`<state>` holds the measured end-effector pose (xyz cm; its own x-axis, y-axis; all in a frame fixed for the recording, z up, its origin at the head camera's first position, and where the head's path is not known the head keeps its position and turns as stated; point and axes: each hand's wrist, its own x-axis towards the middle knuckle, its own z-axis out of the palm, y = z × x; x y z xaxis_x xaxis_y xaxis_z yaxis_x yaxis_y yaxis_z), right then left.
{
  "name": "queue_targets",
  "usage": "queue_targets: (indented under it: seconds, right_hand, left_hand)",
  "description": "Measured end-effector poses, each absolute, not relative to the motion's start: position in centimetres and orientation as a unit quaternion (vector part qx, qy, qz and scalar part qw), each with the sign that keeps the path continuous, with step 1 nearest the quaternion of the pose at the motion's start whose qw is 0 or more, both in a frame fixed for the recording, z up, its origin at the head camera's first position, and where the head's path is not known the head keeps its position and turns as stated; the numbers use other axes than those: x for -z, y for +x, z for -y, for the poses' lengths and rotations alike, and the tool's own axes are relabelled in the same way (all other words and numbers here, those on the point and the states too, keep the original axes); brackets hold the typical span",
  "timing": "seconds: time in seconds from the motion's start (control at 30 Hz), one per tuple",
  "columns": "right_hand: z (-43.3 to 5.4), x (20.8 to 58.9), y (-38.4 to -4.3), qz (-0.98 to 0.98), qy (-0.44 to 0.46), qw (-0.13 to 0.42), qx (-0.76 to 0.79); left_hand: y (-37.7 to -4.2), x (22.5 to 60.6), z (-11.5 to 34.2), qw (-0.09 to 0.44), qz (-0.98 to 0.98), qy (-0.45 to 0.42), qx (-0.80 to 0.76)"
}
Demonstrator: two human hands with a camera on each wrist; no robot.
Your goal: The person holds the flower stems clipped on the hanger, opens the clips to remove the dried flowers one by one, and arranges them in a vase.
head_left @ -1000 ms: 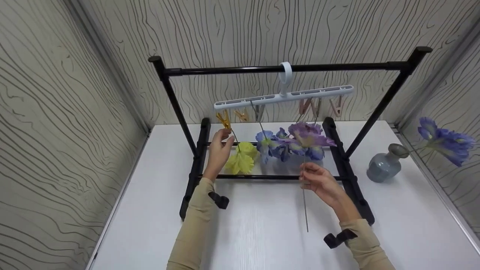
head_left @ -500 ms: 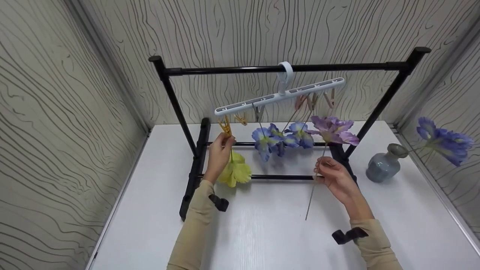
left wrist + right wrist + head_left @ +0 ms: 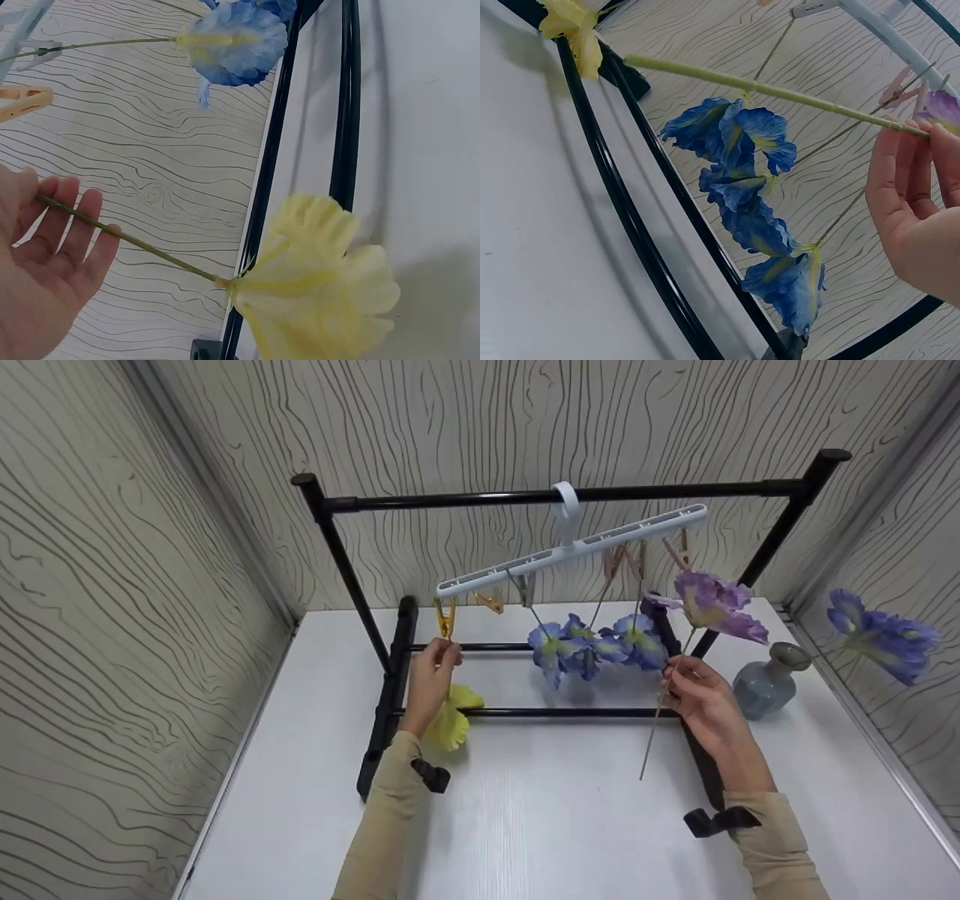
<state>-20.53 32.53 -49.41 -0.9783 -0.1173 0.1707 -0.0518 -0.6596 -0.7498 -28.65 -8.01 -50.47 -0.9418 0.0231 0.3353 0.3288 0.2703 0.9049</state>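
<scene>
My left hand (image 3: 429, 682) pinches the stem of an upside-down yellow artificial flower (image 3: 450, 726), just under a yellow clothespin (image 3: 445, 622) at the hanger's left end. The yellow petals (image 3: 315, 281) point down in the left wrist view. On the other side, my right hand (image 3: 709, 701) grips the thin stem of a purple artificial flower (image 3: 716, 604), its bloom up beside a pink clothespin (image 3: 679, 553). That bloom is mostly cut off in the right wrist view. The white hanger (image 3: 510, 571) tilts, left end lower. Several blue flowers (image 3: 585, 649) hang bloom-down from its clips.
A black rack (image 3: 465, 500) carries the hanger by its hook and stands on a white table (image 3: 525, 825). At the right, a grey-blue vase (image 3: 765, 690) holds another blue flower (image 3: 885, 637). A second yellow clothespin (image 3: 490, 601) hangs without a flower.
The right hand has carried the purple flower rightward and up, away from the hanging blue flowers. The left hand has moved slightly down with the yellow flower, and the hanger tilts more.
</scene>
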Motion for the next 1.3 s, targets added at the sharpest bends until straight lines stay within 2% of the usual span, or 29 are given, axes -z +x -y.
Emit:
queue_targets:
  seconds: [0.23, 0.67, 0.9, 1.07, 1.3]
  right_hand:
    - [-33.0, 48.7, -20.4, -0.43, -0.063, -0.009, 0.9]
    - [-35.1, 49.9, -22.8, -0.333, -0.141, -0.005, 0.932]
    - [-36.9, 49.8, -23.1, -0.294, -0.112, -0.017, 0.949]
    - [-38.4, 49.1, -23.0, -0.257, -0.073, -0.039, 0.963]
    - [-40.1, 48.9, -23.1, -0.22, -0.105, -0.056, 0.968]
  left_hand:
    - [-28.7, 50.9, 7.9, 0.13, 0.786, -0.093, 0.597]
    - [-28.0, 52.6, 8.4, 0.134, 0.808, -0.029, 0.573]
    - [-27.8, 53.3, 8.8, 0.142, 0.821, -0.019, 0.552]
    - [-27.6, 53.5, 8.9, 0.127, 0.827, -0.007, 0.548]
    - [-27.5, 54.2, 9.1, 0.115, 0.838, 0.012, 0.534]
